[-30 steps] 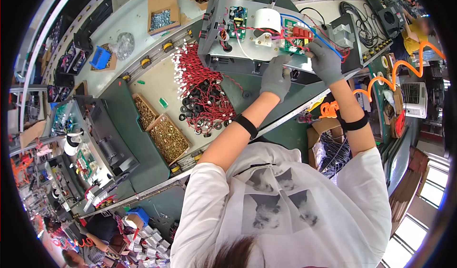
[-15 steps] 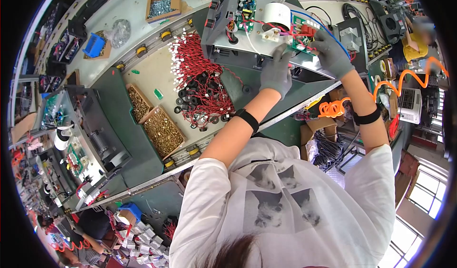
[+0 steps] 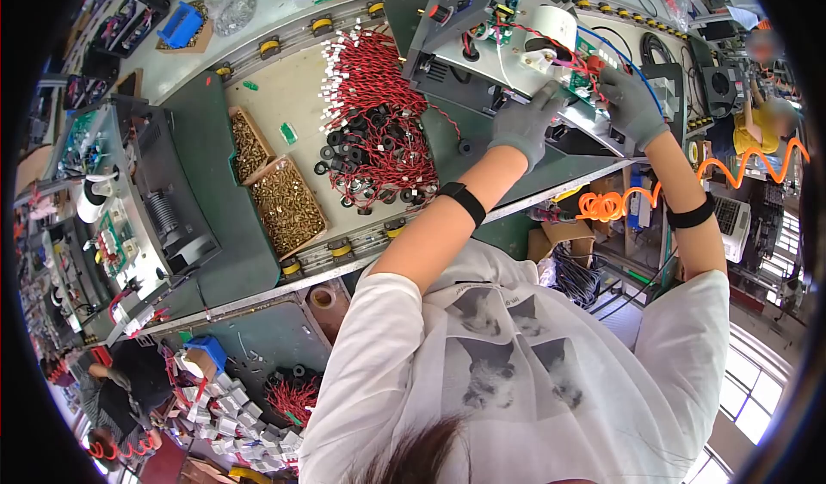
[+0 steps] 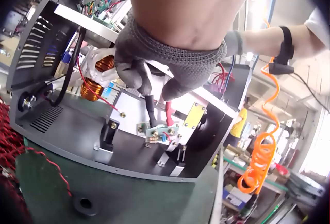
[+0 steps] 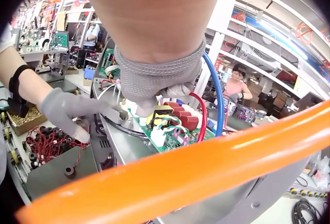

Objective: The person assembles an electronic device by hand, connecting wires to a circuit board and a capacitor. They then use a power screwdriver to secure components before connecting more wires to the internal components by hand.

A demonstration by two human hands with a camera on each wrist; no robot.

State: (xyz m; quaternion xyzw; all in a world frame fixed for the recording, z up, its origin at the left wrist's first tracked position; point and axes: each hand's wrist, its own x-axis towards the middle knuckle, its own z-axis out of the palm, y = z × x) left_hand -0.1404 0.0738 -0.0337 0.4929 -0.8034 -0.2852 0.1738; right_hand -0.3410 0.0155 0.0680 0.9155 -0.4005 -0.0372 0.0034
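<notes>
A dark metal housing [image 3: 456, 75] holds a pale mounting plate, a white cylinder [image 3: 551, 28] and a green circuit board [image 3: 587, 69] with red parts. My gloved left hand [image 3: 527, 127] lies at the plate's near edge, index finger extended over it. Below its fingertips in the left wrist view, a black cable [image 4: 149, 108] and a red cable [image 4: 168, 113] run to a small terminal board [image 4: 157, 133]. My gloved right hand [image 3: 632, 105] reaches down onto the circuit board, fingers bent beside a red wire [image 5: 202, 113]. I cannot tell what its fingertips hold.
Left of the housing lies a heap of red twisted wires [image 3: 379, 80] with black rings. Farther left are cardboard boxes of brass-coloured fasteners [image 3: 288, 209] and another housing [image 3: 163, 200]. An orange coiled hose [image 3: 607, 206] hangs to the right, crossing close before the right wrist camera.
The head view has shifted, so the housing and both hands appear farther right. My left index finger now extends farther over the plate. My right hand stays at the circuit board.
</notes>
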